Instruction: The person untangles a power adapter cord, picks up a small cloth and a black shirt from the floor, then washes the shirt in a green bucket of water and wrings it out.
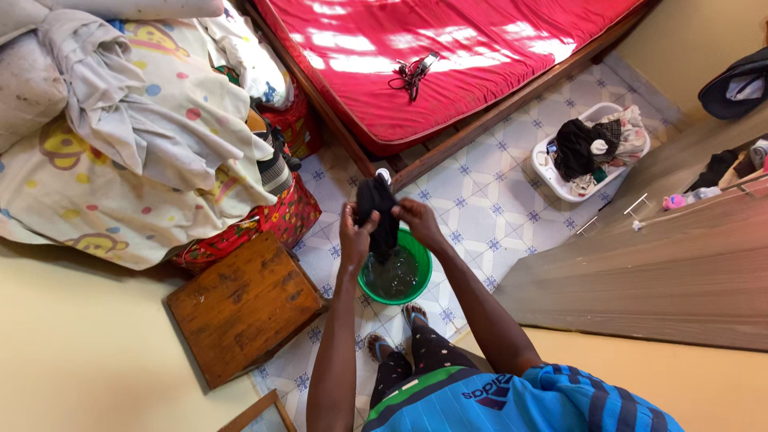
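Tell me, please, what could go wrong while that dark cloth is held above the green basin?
1. Both hands, left hand and right hand, hold the dark cloth above the green basin; drips may miss it and wet the tiled floor.
2. The person's sandalled feet stand beside the basin, so a wet tile might be slippery.

Dark wet cloth (378, 216), matt, glossy green plastic basin (395, 276), worn rough wooden stool (240, 304), smooth patterned floor tiles (488, 200), red fabric mattress (432, 56)

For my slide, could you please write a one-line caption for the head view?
Left hand and right hand hold a dark cloth above a green basin on the tiled floor.
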